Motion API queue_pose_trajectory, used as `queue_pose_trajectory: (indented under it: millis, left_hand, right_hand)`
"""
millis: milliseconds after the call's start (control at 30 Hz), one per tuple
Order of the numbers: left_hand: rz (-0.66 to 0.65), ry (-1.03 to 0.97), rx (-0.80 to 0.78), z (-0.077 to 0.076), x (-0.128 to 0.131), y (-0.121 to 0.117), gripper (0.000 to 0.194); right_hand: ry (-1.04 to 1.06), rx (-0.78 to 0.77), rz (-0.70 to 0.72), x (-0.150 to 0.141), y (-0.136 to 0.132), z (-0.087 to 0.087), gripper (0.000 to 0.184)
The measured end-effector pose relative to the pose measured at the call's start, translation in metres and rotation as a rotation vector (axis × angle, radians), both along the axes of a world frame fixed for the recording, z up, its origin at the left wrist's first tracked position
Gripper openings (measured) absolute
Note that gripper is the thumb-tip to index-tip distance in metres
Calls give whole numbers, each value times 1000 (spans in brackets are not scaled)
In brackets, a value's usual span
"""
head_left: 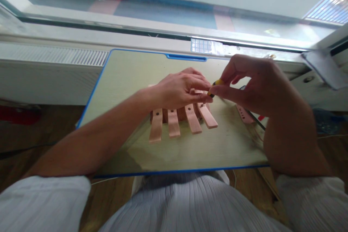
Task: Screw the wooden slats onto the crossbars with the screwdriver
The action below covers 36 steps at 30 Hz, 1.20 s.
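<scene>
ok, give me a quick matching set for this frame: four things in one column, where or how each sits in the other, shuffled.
Things:
1. left hand
2. right hand
3. wooden slats
4. loose slat

States:
A. fanned out on the board
B. pinching a yellow-handled tool
C. pressing down on the slats' joined end
D. lying apart, under the right hand

Pairs: 1-C, 2-B, 3-A, 4-D

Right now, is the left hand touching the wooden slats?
Touching. The head view shows the left hand lying flat across the upper ends of the wooden slats, covering them with no gap; the right hand holds a yellow-handled tool.
</scene>
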State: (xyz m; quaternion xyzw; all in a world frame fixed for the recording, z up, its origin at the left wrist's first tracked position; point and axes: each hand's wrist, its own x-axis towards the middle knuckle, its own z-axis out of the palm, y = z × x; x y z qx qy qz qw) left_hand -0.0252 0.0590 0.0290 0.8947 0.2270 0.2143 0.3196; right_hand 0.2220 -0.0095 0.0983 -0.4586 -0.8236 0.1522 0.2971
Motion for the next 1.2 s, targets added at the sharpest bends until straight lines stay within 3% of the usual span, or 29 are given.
queue_pose_trajectory:
  millis: [133,333,500,733,1200]
  left_hand:
    - [-5,8,-1,0,1,1,29]
    - [-8,12,-2,1,1,1,30]
    - [-14,19,12,3,1,0,29]
    - [-27,12,41,2,1,1,33]
    - [-3,-5,6,-4,1,3,30]
  right_hand:
    - [35,-57,16,4,-1,5,23]
    - [22,-56,177,8,-3,15,17]
    - [61,-91,140,6,-2,12,9]
    - [1,-26,116,8,-1,9,9]
    - [-10,0,20,0,4,-2,26]
